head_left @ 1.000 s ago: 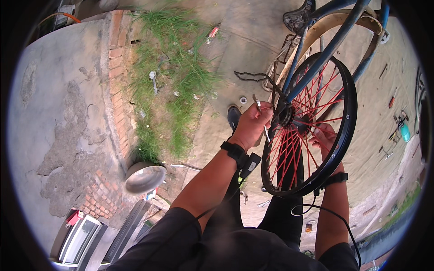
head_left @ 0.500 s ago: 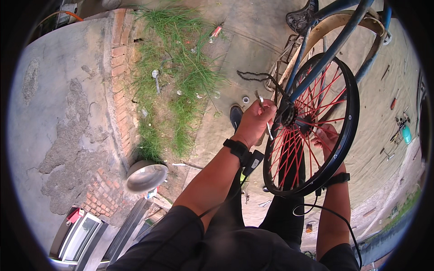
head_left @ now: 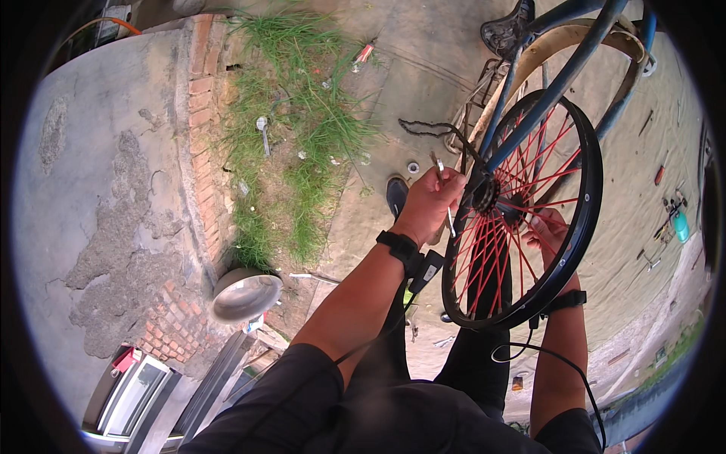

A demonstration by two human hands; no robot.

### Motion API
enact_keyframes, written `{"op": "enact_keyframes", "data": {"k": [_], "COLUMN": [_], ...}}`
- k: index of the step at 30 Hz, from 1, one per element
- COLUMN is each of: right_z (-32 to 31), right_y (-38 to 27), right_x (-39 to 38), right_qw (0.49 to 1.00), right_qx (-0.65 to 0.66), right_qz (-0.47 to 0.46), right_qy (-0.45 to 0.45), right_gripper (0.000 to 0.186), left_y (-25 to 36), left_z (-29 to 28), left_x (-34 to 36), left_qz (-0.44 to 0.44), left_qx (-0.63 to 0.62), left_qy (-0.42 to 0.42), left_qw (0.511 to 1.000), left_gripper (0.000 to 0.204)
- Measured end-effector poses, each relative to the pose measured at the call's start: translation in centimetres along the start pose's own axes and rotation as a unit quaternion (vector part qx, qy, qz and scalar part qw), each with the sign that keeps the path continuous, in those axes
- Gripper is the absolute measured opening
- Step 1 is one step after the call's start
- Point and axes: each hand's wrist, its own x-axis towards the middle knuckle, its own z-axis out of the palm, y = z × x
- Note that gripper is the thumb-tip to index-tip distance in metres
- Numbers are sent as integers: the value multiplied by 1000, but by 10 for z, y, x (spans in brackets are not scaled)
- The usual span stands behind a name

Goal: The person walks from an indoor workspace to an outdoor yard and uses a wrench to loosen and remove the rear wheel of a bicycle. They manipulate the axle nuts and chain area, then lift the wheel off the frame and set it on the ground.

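Observation:
My left hand (head_left: 429, 203) is closed around a slim silver wrench (head_left: 452, 222), whose ends stick out above and below the fingers. It is beside the axle and the small sprocket (head_left: 484, 193) of a bicycle wheel with a black rim (head_left: 592, 170) and red spokes (head_left: 475, 261). On the wheel's other side, my right hand (head_left: 550, 229) reaches in by the hub (head_left: 512, 208), fingers curled and partly hidden behind spokes; what they hold cannot be made out. The wheel sits between the tubes of a blue bicycle frame (head_left: 556, 91). A dark chain (head_left: 423, 129) hangs off to the left.
A cream fender (head_left: 556, 47) arches beyond the wheel, with a dark shoe (head_left: 505, 30) near it. A red-handled screwdriver (head_left: 660, 174) and a turquoise bottle (head_left: 681, 225) lie at the right. A small round ring (head_left: 413, 167), grass (head_left: 302, 121) and a metal basin (head_left: 246, 295) are leftward.
Both hands and the wheel keep nearly the same places. The whole picture has shifted very slightly, and the wrench has barely moved in my left hand.

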Motion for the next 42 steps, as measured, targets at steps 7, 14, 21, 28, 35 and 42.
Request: {"op": "enact_keyframes", "data": {"k": [7, 14, 21, 28, 35, 42], "right_z": [7, -1, 5, 10, 6, 9], "right_y": [-6, 2, -8, -10, -8, -11], "right_x": [-6, -2, -6, -9, -7, -9], "right_qw": [999, 1000, 999, 999, 999, 999], "right_qx": [32, -8, -23, 10, -9, -16], "right_qz": [9, -8, 2, 6, 13, 13], "right_qy": [31, 6, 23, 44, 39, 43], "right_gripper": [20, 19, 21, 21, 21, 20], "left_y": [7, 0, 11, 1, 2, 1], "left_z": [-1, 1, 1, -2, 3, 1], "left_x": [-5, 1, -12, -3, -3, -2], "left_qz": [-14, -34, -24, -34, -33, -22], "left_qx": [-25, -2, -22, -28, -15, -14], "left_qy": [-22, 26, -9, 15, 37, 33], "left_qw": [999, 999, 999, 999, 999, 999], "left_gripper": [20, 22, 23, 20, 24, 25]}}
